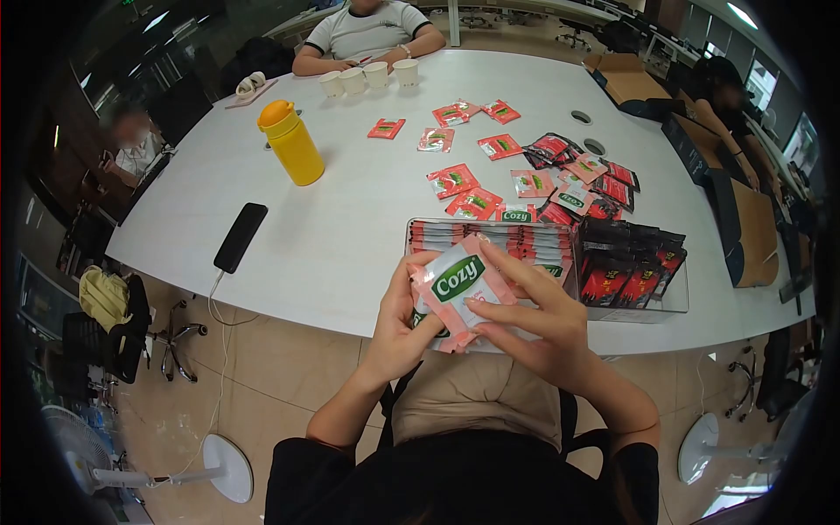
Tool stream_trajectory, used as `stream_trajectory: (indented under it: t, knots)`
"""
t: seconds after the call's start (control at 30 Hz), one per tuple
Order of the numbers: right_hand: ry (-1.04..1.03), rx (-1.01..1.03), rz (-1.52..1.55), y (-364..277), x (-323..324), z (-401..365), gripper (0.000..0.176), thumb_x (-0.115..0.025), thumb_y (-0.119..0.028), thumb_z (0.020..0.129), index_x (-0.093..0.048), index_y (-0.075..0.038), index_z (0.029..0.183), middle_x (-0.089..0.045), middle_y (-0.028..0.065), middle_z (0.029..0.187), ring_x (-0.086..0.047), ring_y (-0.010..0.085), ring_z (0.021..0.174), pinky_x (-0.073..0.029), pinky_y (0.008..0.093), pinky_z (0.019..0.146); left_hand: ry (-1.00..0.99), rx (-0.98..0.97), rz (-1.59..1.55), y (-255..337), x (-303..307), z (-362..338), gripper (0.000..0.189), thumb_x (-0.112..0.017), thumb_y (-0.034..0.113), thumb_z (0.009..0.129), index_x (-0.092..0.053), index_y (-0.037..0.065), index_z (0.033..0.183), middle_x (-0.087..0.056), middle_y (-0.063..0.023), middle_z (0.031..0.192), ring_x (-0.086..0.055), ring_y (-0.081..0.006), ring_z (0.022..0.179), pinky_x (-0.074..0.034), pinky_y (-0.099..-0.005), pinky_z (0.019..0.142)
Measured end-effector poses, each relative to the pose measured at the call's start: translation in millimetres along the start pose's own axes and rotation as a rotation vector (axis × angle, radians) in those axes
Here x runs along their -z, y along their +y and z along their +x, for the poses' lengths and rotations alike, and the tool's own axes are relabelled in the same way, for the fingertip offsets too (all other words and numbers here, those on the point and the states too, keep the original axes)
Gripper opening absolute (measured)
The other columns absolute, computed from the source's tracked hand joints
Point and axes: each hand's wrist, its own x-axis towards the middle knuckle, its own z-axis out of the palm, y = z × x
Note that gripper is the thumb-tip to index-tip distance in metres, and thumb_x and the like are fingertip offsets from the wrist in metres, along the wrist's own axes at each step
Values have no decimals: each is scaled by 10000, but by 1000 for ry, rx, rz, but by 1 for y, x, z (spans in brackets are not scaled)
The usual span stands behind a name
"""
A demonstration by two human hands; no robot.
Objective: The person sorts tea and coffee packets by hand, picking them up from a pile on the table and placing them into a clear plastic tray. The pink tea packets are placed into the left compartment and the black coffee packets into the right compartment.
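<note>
The left hand (404, 319) has its grip closed on pink-and-white Cozy packets (458, 278), pinching them from the left side; the right hand (547, 319) has its grip partly spread, fingertips against the top packet, and whether it pinches I cannot tell. The packets are held up at the near edge of the tabletop (350, 210), partly in front of rows of pink packets (437, 234). Just right, black-and-red packets (617, 284) stand in a clear box (675, 304) along that edge.

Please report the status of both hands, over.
Left hand gripping Cozy packets, right hand touching them. Filled box partly hidden behind. Nothing visibly blocking.
</note>
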Motion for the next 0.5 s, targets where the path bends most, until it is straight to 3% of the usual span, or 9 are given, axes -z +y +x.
stream_trajectory:
  t: [0.1,0.17,0.23,0.33,0.43,0.5]
  knots:
    - [40,-133,178,7,-2,1,496,-685,39,696,-593,-73,1170,-454,174,1357,-564,252,1093,-486,316,822,-43,69,-69,4,-1,-5,522,-511,14,796,-323,-17,1282,-484,-96,1144,-517,-143,1053,-430,-274,884]
    - [61,-248,229,-1,4,9,501,-688,26,709,-575,-64,1189,-468,163,1347,-559,236,1122,-484,303,844,-68,90,-49,15,-5,-4,517,-482,-10,799,-327,1,1292,-492,-106,1137,-585,-169,975,-495,-274,785]
    - [103,-261,238,7,4,6,561,-667,51,716,-512,-38,1247,-497,138,1312,-583,187,1033,-477,275,832,-85,221,-28,23,-4,-4,498,-477,-33,798,-366,7,1281,-504,-111,1121,-615,-176,927,-520,-279,746]
    - [368,-345,356,8,2,3,572,-631,74,731,-473,-16,1274,-567,98,1184,-573,101,874,-461,240,787,-93,40,258,21,13,-3,494,-527,-74,782,-436,13,1260,-538,-110,1082,-637,-179,888,-537,-282,733]
    - [272,-482,349,12,16,0,541,-629,74,742,-486,-12,1257,-612,85,1109,-582,101,856,-462,237,784,-96,-30,381,32,28,-2,514,-627,-77,750,-487,10,1237,-568,-118,1077,-638,-176,892,-542,-265,692]
    - [250,-372,157,26,13,-3,447,-644,48,740,-551,-13,1173,-647,69,983,-601,119,853,-481,254,779,60,-32,455,37,30,-2,562,-723,-25,718,-501,22,1232,-634,-100,983,-646,-158,835,-532,-232,644]
